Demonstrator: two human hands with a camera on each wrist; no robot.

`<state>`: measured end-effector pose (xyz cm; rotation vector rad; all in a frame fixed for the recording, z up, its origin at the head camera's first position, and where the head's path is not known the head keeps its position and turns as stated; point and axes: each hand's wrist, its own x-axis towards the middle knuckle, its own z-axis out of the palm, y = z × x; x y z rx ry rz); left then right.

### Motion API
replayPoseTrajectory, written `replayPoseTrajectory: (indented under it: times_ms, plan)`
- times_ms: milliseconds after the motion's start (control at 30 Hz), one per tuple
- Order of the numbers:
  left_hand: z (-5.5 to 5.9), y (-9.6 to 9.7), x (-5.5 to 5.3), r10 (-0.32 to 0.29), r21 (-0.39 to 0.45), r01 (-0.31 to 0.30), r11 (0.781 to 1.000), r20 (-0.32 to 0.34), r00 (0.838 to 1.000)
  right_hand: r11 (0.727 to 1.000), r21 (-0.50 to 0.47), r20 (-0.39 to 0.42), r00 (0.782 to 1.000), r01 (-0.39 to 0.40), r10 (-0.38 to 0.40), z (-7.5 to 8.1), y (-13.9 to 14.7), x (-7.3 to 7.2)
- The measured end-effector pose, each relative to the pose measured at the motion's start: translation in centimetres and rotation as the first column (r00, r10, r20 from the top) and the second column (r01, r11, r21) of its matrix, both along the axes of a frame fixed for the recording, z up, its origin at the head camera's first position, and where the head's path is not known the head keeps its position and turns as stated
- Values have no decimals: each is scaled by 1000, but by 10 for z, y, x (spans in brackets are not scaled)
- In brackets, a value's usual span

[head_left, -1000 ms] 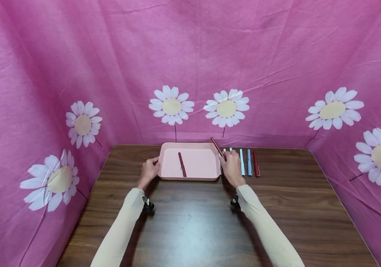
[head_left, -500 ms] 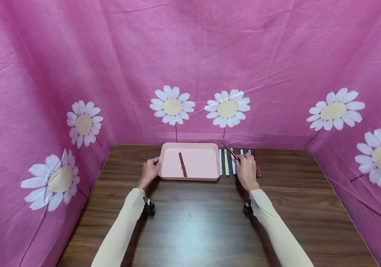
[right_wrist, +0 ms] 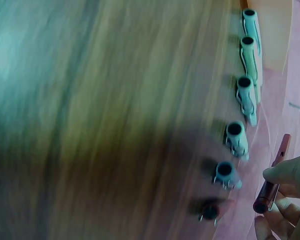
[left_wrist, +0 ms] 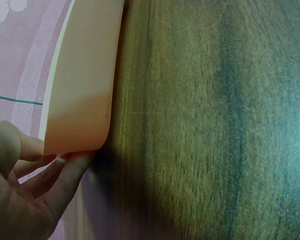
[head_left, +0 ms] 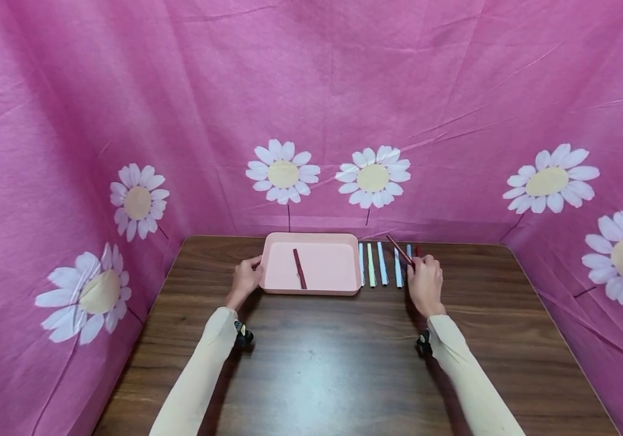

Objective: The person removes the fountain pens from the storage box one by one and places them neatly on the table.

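My left hand (head_left: 245, 280) holds the left end of a shallow pink tray (head_left: 333, 266). In the left wrist view its thumb lies at the rim and fingers (left_wrist: 70, 175) press against the outer wall. A dark red pen (head_left: 299, 268) lies in the tray, left of its middle. My right hand (head_left: 425, 283) pinches another dark red pen (right_wrist: 266, 195) between thumb and fingers, tilted, its far end pointing up and left. Below that hand lie a blue pen (right_wrist: 225, 174) and a dark red pen (right_wrist: 210, 211), both partly covered by it in the head view.
Right of the tray, several pens stand in a row: a light blue pen (head_left: 362, 264), a pale green pen (head_left: 370, 264) and more blue ones (head_left: 382, 263). The wooden table (head_left: 311, 357) ends at a pink flowered cloth (head_left: 322, 91) at the back and sides.
My right hand has moved rightward over the row with the dark red pen, from beside the tray to the row's right end. The left hand and tray have stayed put.
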<state>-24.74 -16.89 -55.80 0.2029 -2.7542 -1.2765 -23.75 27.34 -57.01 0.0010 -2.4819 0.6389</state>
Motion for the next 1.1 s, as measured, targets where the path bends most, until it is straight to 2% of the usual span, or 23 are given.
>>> replayPoseTrajectory:
  times_ms: [467,700,933,1100]
  plan:
    - [-2,-1,-1,1,-19,-1,1000,-3,1000,992,-66,86,991,109,-103,-2,36,7]
    - [0,0,0,4,-10,-4,1000,-4,1000,987,-87,140,982,137,-124,0,46,11]
    - [1,1,1,0,-6,0,1000,-16,1000,984,-108,253,961,145,-114,0,49,16]
    - [0,1,1,-6,-4,5,1000,-25,1000,986,-88,315,943,144,-110,-4,51,18]
